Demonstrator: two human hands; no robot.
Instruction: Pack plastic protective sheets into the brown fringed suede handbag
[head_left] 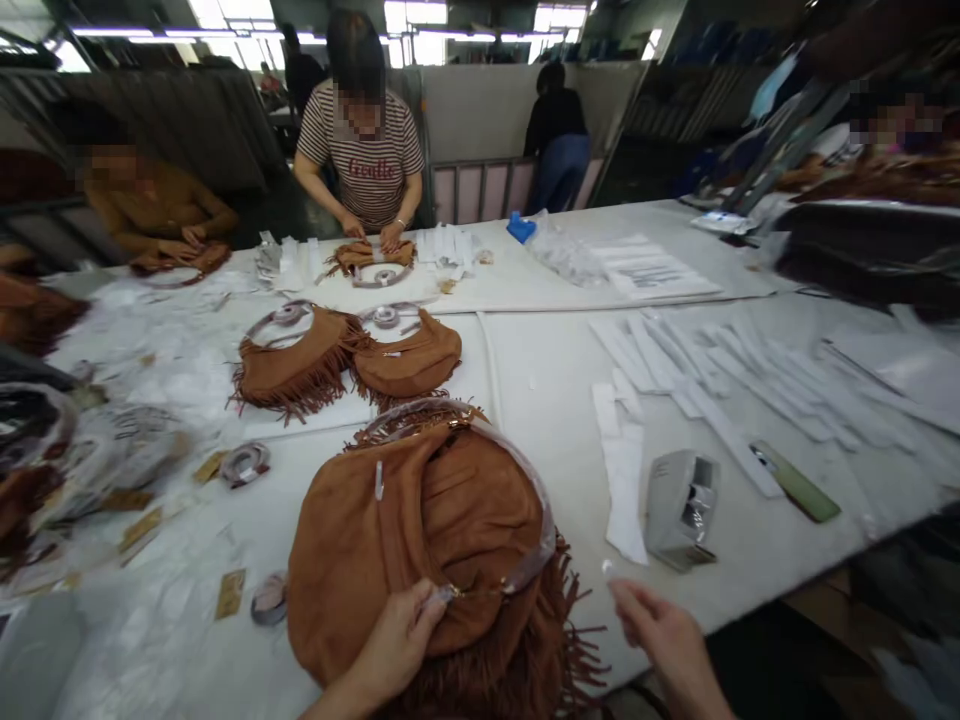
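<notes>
Left hand (pixel 397 640) pinching brown fringed bag's (pixel 420 540) wrapped handle (pixel 525 565); right hand (pixel 660 635) raised, fingers loose.

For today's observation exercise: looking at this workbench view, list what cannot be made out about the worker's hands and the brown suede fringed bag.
- Left hand: wrist and arm cut off by the bottom edge of the head view.
- Right hand: motion-blurred; the tiny white thing at its fingertips is unreadable.
- Brown suede fringed bag: lower fringe runs off the bottom edge.
- Plastic-wrapped handle: its clasp is covered by the left fingers.
- Grey box-shaped device: too blurred to identify.

Bag's (pixel 420 540) fringe cut off below
</notes>
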